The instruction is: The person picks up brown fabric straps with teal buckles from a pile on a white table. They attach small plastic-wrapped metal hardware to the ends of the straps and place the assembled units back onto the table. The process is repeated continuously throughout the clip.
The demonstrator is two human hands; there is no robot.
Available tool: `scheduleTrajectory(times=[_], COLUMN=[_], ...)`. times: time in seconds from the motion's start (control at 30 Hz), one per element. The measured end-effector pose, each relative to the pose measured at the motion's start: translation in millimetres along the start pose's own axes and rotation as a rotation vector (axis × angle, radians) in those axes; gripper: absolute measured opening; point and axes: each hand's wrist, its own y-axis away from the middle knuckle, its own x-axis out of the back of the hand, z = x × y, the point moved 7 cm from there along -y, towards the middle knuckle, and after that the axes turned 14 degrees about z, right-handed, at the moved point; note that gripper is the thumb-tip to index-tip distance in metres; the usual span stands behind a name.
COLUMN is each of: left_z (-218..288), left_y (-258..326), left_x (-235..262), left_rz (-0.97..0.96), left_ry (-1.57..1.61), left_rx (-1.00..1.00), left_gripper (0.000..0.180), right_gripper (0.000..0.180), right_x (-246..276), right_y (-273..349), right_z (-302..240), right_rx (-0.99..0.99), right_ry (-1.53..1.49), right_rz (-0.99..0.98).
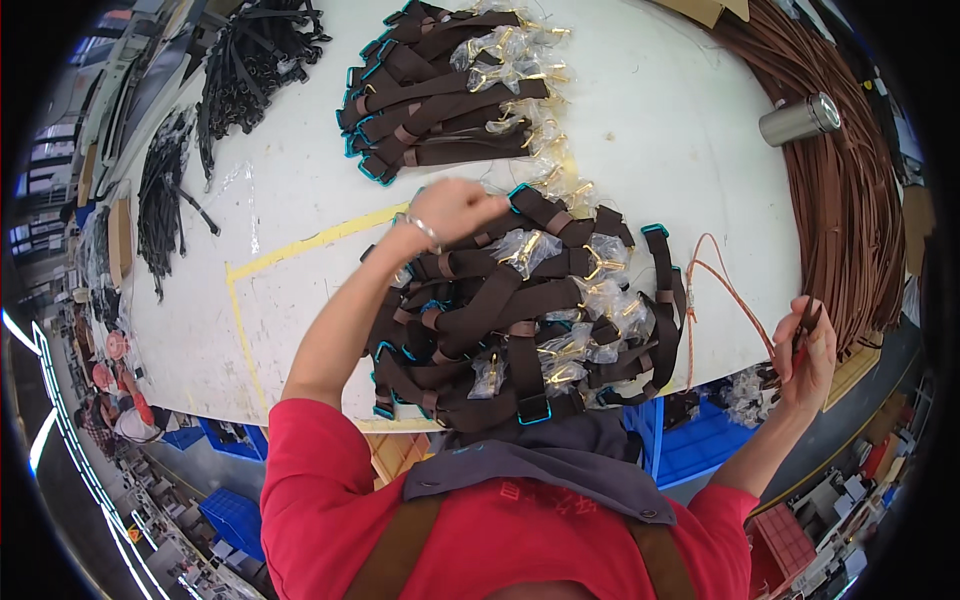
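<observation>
My left hand (458, 210), slightly blurred, is closed in a pinch over the far edge of the near pile of dark brown webbing straps (500, 300). Its fingertips are beside a teal buckle (517, 197) on one strap; what they hold is hidden. Gold-coloured hooks in clear plastic wrap (527, 250) lie among the straps. Off to the right, past the table's near edge, my right hand (808, 355) is closed around a small dark tool (808, 318), its kind unclear. An orange cord (738, 295) loops from the table toward this hand.
Beyond lies a second pile of brown straps (450, 110) with teal buckles. Black straps (255, 60) are heaped at far left. On the right are a steel flask (800, 120) and a long bundle of brown strips (845, 200). Blue crates (690, 440) stand below the table edge.
</observation>
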Motion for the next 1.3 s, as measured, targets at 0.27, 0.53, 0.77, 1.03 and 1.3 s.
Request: scheduleTrajectory(times=[0.27, 0.53, 0.77, 1.03, 1.3], left_z=[10, 40, 52, 61, 57], left_y=[77, 137, 162, 153, 134], left_x=[-29, 19, 73, 83, 107], left_rz=[0.12, 0.077, 0.186, 0.193, 0.353], left_ry=[-0.114, 0.938, 1.161, 1.059, 0.719], left_rx=[0.018, 0.148, 0.286, 0.204, 0.207], left_gripper=[0.037, 0.025, 0.046, 0.025, 0.035], right_gripper=[0.026, 0.031, 0.031, 0.03, 0.02], right_x=[-109, -226, -236, -221, -211], right_y=[8, -5, 43, 57, 71], right_z=[89, 137, 160, 158, 159], right_rx=[-0.333, -0.479, -0.657, -0.647, -0.324], right_ry=[0.044, -0.086, 0.128, 0.064, 0.344], right_rz=[-0.27, -0.469, -0.884, -0.843, -0.905])
